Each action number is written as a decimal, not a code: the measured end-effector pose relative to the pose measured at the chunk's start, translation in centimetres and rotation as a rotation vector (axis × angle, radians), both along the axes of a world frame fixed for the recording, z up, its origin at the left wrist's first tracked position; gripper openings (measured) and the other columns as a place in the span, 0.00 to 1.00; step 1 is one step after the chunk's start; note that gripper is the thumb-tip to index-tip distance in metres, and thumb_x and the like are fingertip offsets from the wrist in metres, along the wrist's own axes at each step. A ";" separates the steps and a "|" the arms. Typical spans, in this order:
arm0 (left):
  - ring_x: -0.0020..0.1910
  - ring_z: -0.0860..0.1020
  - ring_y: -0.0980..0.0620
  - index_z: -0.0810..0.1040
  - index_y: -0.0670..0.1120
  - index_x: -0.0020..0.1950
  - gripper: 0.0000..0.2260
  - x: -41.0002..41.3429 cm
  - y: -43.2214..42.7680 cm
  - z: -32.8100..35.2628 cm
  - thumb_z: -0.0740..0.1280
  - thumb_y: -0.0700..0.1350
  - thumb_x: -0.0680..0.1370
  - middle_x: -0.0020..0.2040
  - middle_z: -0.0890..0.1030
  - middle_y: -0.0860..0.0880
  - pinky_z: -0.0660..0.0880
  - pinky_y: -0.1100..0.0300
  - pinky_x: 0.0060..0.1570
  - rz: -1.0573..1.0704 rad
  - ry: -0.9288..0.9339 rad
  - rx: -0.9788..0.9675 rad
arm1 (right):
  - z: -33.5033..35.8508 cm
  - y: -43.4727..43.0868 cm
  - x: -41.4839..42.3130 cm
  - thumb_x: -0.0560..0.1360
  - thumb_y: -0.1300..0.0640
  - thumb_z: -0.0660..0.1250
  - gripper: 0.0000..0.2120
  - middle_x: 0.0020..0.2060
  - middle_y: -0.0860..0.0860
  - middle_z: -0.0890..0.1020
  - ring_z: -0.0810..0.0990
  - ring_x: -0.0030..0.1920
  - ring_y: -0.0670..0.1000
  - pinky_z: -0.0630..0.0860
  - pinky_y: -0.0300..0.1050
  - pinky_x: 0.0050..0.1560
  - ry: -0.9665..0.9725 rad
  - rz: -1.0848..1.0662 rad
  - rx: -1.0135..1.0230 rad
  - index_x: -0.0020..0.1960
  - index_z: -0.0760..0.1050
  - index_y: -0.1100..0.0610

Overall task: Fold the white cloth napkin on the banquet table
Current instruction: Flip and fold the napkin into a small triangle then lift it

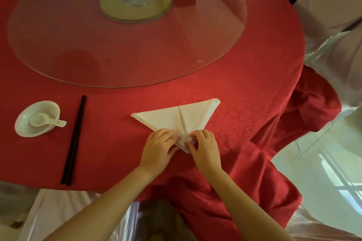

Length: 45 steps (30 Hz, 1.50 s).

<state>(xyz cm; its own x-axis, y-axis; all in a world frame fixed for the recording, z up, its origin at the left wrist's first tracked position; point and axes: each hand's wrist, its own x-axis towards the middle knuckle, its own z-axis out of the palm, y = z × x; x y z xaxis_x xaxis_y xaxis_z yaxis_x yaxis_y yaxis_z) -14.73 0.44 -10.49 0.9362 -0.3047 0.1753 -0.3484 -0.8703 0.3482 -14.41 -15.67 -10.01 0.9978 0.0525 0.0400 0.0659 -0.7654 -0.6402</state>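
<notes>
White cloth napkin [172, 119], triangle-folded on the red tabletop [117, 143]: left hand [158, 146] presses its tip steady; right hand [204, 147] pinches a layer with curled fingers, apparently for folding.

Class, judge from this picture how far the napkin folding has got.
Done: the napkin already lies as a flat triangle, two flaps meeting at a centre seam. Under way: the left hand presses its near tip while the right hand seems to pinch a flap there. Left: shaping that tip; no finished form shows yet.
</notes>
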 end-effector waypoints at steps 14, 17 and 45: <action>0.45 0.81 0.48 0.83 0.42 0.48 0.07 -0.6 -1.4 -0.1 0.67 0.41 0.73 0.45 0.85 0.47 0.78 0.55 0.47 -0.021 -0.050 -0.157 | 0.0 0.8 -1.0 0.75 0.59 0.65 0.06 0.45 0.54 0.80 0.75 0.47 0.53 0.73 0.48 0.48 0.015 -0.004 0.095 0.48 0.77 0.60; 0.49 0.80 0.48 0.82 0.44 0.47 0.06 -0.5 -1.2 0.2 0.68 0.41 0.72 0.47 0.84 0.49 0.76 0.52 0.50 0.015 -0.050 -0.178 | -0.3 0.5 -1.4 0.75 0.59 0.64 0.07 0.47 0.54 0.80 0.74 0.48 0.53 0.73 0.49 0.50 -0.008 -0.003 0.083 0.50 0.77 0.60; 0.73 0.59 0.38 0.61 0.34 0.71 0.30 1.8 -6.3 -0.5 0.49 0.54 0.78 0.72 0.62 0.34 0.57 0.44 0.72 0.048 0.175 0.305 | -1.7 -9.8 12.1 0.78 0.56 0.59 0.19 0.70 0.51 0.68 0.61 0.71 0.54 0.57 0.53 0.71 -0.056 0.187 -0.231 0.69 0.67 0.53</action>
